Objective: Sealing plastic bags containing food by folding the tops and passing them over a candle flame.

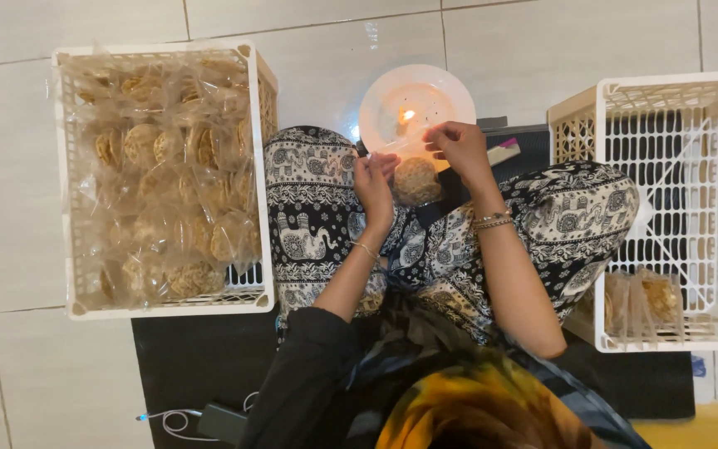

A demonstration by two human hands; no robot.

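Flame [408,115] burned on white plate [416,106], just beyond bag mouth. Left hand [373,188] and right hand [459,150] each pinched clear cracker bag [415,176] over lap. Risk: plastic held too close melts through, fingers scorched. Full crate [164,179] at left, near-empty crate [666,208] at right.

we see the right white crate [666,216] cut off by the frame edge | bagged crackers [159,175] inside the left crate [68,183] blur together, count unclear

Both hands, left hand [373,187] and right hand [459,148], raised close together, fingers pinched.
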